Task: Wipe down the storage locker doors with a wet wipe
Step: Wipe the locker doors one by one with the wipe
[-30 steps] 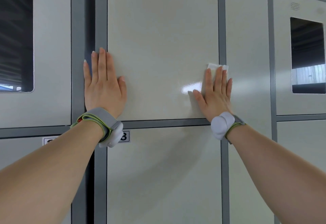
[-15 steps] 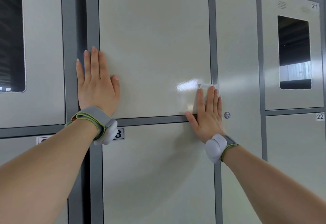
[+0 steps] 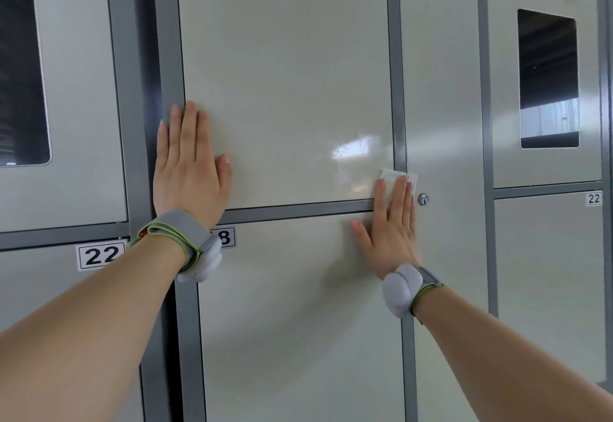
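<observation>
A beige locker door (image 3: 285, 83) fills the middle of the view, with a wet sheen near its lower right corner. My left hand (image 3: 189, 169) lies flat on the door's lower left corner, fingers straight and pointing up. My right hand (image 3: 391, 225) presses a white wet wipe (image 3: 396, 176) flat against the lockers with straight fingers. It spans the door's lower right corner and the grey frame bar below it. Only the wipe's top edge shows above my fingertips.
A lower door (image 3: 298, 322) with a number label sits under the frame bar. A narrow panel to the right carries a small keyhole (image 3: 422, 199). Doors with dark windows (image 3: 549, 79) stand at far right and left, with labels 21 and 22.
My right hand has slid the wipe downward along the door's right edge to the bottom corner. My left hand has stayed flat in place. The view has shifted slightly.
</observation>
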Available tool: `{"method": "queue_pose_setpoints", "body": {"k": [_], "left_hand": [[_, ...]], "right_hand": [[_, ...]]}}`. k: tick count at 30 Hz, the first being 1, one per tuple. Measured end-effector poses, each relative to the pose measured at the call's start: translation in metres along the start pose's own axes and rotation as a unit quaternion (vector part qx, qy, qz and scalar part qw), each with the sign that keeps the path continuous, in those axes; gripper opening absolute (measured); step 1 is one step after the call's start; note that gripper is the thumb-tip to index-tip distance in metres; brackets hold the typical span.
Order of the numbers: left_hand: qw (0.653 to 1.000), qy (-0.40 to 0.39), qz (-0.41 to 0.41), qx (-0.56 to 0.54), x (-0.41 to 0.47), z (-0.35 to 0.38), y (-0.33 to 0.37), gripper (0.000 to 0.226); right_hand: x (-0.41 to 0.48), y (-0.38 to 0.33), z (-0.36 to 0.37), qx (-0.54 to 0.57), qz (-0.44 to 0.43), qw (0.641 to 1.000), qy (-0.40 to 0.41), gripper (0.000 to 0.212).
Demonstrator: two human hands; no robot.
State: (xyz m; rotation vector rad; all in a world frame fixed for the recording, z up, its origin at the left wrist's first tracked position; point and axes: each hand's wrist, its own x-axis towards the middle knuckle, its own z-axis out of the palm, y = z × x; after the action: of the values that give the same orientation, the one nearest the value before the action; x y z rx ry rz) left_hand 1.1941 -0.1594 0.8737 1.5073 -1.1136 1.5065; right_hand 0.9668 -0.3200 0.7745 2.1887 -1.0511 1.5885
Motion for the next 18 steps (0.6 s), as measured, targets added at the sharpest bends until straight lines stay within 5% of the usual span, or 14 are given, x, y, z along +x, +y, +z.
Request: {"method": "queue_pose_setpoints", "body": {"k": [18], "left_hand": [[1.000,-0.015,0.002,-0.013,-0.018,-0.001,0.004,0.062]], "right_hand": [[-0.027,-0.008,0.012,0.016,-0.003,1.000,-0.009,0.085]]}}
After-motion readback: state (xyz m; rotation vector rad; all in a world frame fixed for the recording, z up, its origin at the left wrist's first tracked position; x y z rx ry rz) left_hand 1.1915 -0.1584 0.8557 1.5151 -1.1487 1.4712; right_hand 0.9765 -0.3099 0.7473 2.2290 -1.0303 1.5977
